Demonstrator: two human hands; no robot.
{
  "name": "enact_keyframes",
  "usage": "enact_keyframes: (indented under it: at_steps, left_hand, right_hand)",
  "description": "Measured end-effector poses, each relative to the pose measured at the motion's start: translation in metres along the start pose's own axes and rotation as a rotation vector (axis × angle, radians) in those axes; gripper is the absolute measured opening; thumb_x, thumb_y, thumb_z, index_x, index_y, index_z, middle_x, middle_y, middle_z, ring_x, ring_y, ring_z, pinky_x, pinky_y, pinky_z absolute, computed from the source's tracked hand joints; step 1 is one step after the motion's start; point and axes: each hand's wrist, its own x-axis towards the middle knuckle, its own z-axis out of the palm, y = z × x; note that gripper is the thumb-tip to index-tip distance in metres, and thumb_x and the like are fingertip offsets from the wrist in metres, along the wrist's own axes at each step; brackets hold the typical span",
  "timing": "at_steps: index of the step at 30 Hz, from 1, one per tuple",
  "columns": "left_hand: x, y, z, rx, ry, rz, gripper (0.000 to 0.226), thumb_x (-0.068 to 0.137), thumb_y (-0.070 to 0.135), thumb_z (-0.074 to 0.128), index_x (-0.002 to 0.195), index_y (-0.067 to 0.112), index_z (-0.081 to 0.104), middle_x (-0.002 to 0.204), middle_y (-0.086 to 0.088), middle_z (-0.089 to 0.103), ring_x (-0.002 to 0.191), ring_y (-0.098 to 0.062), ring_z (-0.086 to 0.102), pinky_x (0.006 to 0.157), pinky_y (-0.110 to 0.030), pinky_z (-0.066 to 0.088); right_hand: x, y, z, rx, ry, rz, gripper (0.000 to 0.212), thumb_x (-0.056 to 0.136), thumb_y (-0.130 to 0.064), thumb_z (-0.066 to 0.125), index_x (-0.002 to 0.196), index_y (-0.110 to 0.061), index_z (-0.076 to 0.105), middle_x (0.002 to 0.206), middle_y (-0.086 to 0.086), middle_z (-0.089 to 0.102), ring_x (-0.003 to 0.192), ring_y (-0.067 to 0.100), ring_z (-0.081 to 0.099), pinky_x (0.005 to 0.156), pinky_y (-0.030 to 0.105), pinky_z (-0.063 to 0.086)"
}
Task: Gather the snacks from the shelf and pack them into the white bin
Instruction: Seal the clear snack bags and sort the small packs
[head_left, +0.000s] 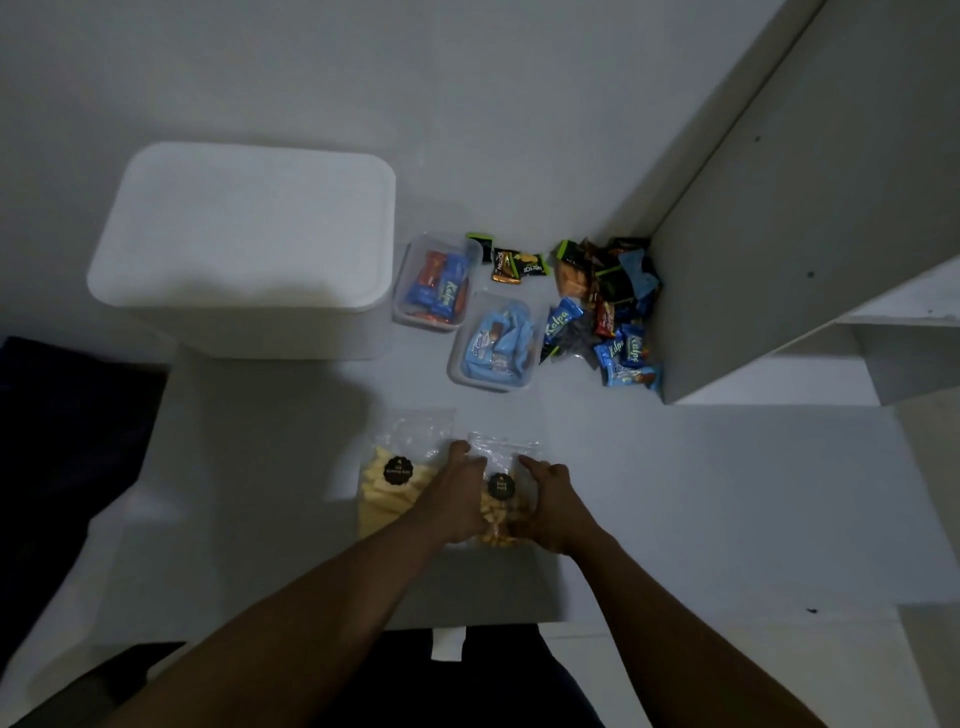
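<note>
My left hand (457, 499) and right hand (550, 506) were closed around the clear zip bag of golden snack pieces (501, 512), gathering underway; the lidded white plastic bin (244, 244) sat at ten o'clock, so next I judged its lid must come off

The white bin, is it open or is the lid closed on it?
Closed. The white bin shows only a flat, unbroken white lid across its top; nothing of its inside is visible, and no snacks are seen in it.

Dim light falls on a white shelf surface (675, 493) beside a grey upright panel (779, 234).
</note>
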Motion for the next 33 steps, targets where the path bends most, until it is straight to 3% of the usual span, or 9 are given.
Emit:
enact_keyframes:
  at_steps: [3, 9, 12, 15, 19, 22, 25, 29, 33]
  left_hand:
    - [-0.003, -0.002, 0.003, 0.062, 0.017, 0.027, 0.075, 0.062, 0.016, 0.085, 0.127, 0.008, 0.049, 0.152, -0.013, 0.016, 0.132, -0.028, 0.040, 0.104, -0.036, 0.044]
    - [-0.005, -0.007, -0.002, 0.111, -0.051, 0.014, 0.078, 0.071, 0.017, 0.081, 0.138, 0.008, 0.043, 0.143, -0.011, 0.032, 0.126, -0.026, 0.046, 0.103, -0.036, 0.045]
    - [-0.001, -0.005, -0.009, 0.052, -0.074, 0.008, 0.079, 0.071, 0.019, 0.082, 0.140, 0.009, 0.044, 0.141, -0.009, 0.035, 0.127, -0.027, 0.046, 0.106, -0.037, 0.042]
    - [0.011, 0.005, -0.022, -0.018, -0.030, 0.030, 0.081, 0.072, 0.024, 0.083, 0.142, 0.011, 0.044, 0.141, -0.008, 0.037, 0.129, -0.025, 0.045, 0.108, -0.034, 0.040]
    - [0.049, 0.035, -0.059, -0.014, 0.111, 0.059, 0.077, 0.078, 0.030, 0.080, 0.144, 0.013, 0.044, 0.147, -0.006, 0.039, 0.132, -0.024, 0.044, 0.108, -0.036, 0.040]
    - [0.086, 0.063, -0.088, -0.069, 0.208, 0.088, 0.068, 0.077, 0.027, 0.080, 0.137, 0.014, 0.050, 0.140, -0.007, 0.048, 0.128, -0.027, 0.049, 0.103, -0.039, 0.044]
    - [0.123, 0.088, -0.110, -0.095, 0.257, 0.068, 0.066, 0.078, 0.024, 0.079, 0.138, 0.016, 0.051, 0.140, -0.007, 0.049, 0.122, -0.025, 0.053, 0.102, -0.036, 0.044]
    - [0.173, 0.108, -0.128, -0.050, 0.295, 0.050, 0.062, 0.082, 0.030, 0.076, 0.137, 0.015, 0.052, 0.136, -0.007, 0.053, 0.124, -0.025, 0.052, 0.102, -0.037, 0.044]
    - [0.218, 0.118, -0.131, 0.130, 0.274, 0.021, 0.058, 0.083, 0.038, 0.071, 0.136, 0.020, 0.054, 0.134, -0.005, 0.057, 0.123, -0.027, 0.052, 0.101, -0.042, 0.044]
  right_hand:
    - [0.002, 0.009, 0.012, 0.006, -0.031, 0.053, 0.108, 0.073, -0.028, 0.086, 0.154, -0.015, 0.017, 0.146, 0.017, 0.032, 0.133, 0.031, 0.033, 0.108, 0.025, 0.028]
    - [0.003, 0.007, 0.018, 0.019, -0.038, 0.000, 0.110, 0.071, -0.035, 0.087, 0.155, -0.016, 0.018, 0.152, 0.013, 0.032, 0.139, 0.030, 0.031, 0.113, 0.028, 0.024]
    - [0.003, 0.003, 0.005, 0.038, 0.003, -0.057, 0.097, 0.076, -0.029, 0.084, 0.151, -0.012, 0.026, 0.148, 0.012, 0.040, 0.137, 0.030, 0.035, 0.113, 0.032, 0.026]
    - [0.011, -0.005, -0.023, 0.081, 0.108, -0.031, 0.092, 0.076, -0.029, 0.083, 0.151, -0.017, 0.029, 0.137, 0.016, 0.044, 0.128, 0.032, 0.046, 0.106, 0.035, 0.038]
    - [0.039, -0.013, -0.078, 0.099, 0.268, 0.003, 0.088, 0.080, -0.033, 0.079, 0.152, -0.017, 0.031, 0.134, 0.017, 0.045, 0.121, 0.029, 0.051, 0.093, 0.027, 0.040]
    - [0.063, -0.019, -0.127, 0.097, 0.366, -0.070, 0.069, 0.083, -0.024, 0.076, 0.144, -0.014, 0.044, 0.134, 0.014, 0.051, 0.119, 0.027, 0.053, 0.088, 0.022, 0.038]
    - [0.085, -0.020, -0.170, 0.141, 0.422, -0.092, 0.054, 0.082, -0.013, 0.075, 0.133, -0.011, 0.055, 0.116, 0.004, 0.060, 0.111, 0.022, 0.059, 0.075, 0.011, 0.039]
    - [0.122, -0.011, -0.208, 0.134, 0.439, -0.043, 0.046, 0.085, -0.018, 0.073, 0.128, -0.007, 0.059, 0.117, 0.011, 0.066, 0.107, 0.026, 0.062, 0.084, 0.025, 0.046]
    - [0.159, 0.005, -0.225, 0.062, 0.355, 0.013, 0.028, 0.086, -0.017, 0.068, 0.113, -0.010, 0.069, 0.103, 0.009, 0.072, 0.094, 0.024, 0.066, 0.077, 0.030, 0.051]
